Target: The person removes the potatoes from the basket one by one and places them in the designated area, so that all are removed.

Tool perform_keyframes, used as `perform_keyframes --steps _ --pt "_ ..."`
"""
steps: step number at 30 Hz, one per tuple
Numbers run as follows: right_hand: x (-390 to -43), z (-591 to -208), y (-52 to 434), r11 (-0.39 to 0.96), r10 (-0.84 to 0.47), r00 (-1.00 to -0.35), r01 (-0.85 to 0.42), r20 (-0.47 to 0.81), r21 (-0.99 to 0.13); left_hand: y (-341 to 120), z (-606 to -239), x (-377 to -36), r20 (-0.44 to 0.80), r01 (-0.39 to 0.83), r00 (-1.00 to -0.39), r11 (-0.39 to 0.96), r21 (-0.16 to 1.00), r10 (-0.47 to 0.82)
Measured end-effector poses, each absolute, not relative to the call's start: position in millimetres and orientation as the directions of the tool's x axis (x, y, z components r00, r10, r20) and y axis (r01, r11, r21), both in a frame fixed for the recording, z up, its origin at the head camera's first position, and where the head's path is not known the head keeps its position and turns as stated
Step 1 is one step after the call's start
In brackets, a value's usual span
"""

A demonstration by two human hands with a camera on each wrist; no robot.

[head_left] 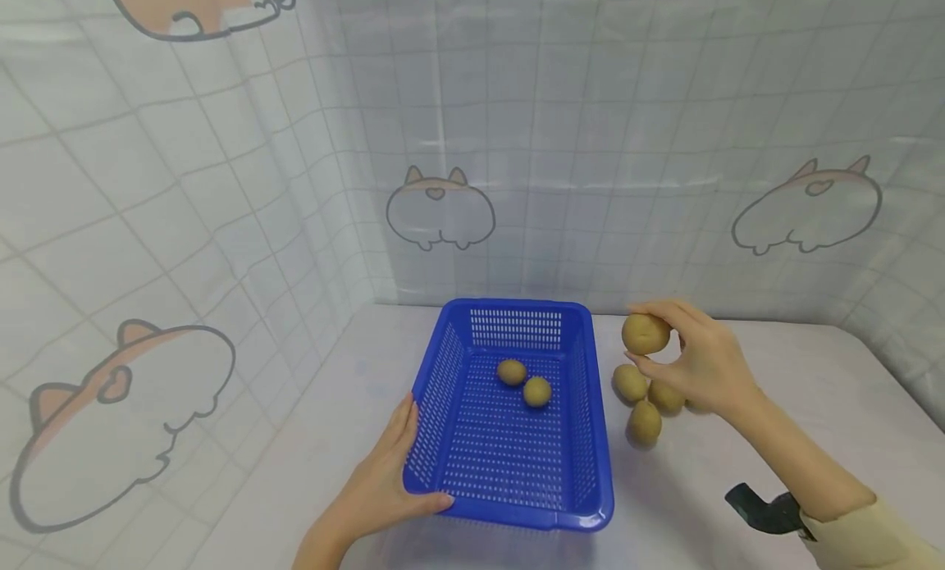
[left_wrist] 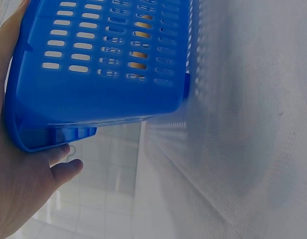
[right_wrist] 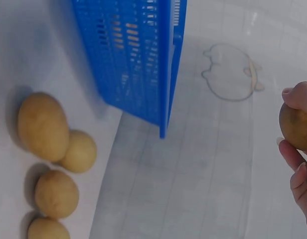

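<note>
A blue plastic basket with slotted walls sits on the white surface. My left hand holds its near left corner, thumb over the front rim and fingers along the left rim. Inside the basket lie two potatoes, one brownish potato and a yellower potato. To the right of the basket, my right hand pinches a potato between thumb and fingers, raised above several loose potatoes. The right wrist view shows the held potato only partly, at its edge.
White sheeting with a grid and cartoon animals hangs behind and at the sides. A black strap sticks out near the right sleeve. White tabletop extends left of the basket.
</note>
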State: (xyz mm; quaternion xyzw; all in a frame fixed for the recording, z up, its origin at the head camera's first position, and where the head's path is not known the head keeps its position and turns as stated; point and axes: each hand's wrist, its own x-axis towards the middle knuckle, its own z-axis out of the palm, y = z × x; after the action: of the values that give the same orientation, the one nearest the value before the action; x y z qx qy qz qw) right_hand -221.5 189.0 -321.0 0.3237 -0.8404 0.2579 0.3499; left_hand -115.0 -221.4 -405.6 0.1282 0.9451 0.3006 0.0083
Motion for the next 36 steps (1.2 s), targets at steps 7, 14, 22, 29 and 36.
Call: perform_keyframes --steps 7,14,22,29,36 --pt "-220 -322 210 0.660 -0.341 -0.514 -0.727 0.787 -0.189 -221 -406 -115 0.062 0.239 -0.967 0.787 0.569 0.249" --pt "-218 -326 224 0.662 -0.320 -0.489 -0.728 0.812 -0.178 -221 -408 -113 0.061 0.241 -0.966 0.785 0.571 0.253" --pt "-216 -331 234 0.658 -0.318 -0.429 -0.742 0.846 -0.129 -221 -404 -115 0.053 0.240 -0.965 0.783 0.573 0.257" --pt "-214 -336 243 0.654 -0.318 -0.429 -0.745 0.846 -0.131 -221 -403 -115 0.049 0.238 -0.965 0.784 0.573 0.257" --pt "-212 -338 248 0.651 -0.316 -0.418 -0.749 0.852 -0.125 -221 -403 -114 0.043 0.231 -0.966 0.784 0.576 0.254"
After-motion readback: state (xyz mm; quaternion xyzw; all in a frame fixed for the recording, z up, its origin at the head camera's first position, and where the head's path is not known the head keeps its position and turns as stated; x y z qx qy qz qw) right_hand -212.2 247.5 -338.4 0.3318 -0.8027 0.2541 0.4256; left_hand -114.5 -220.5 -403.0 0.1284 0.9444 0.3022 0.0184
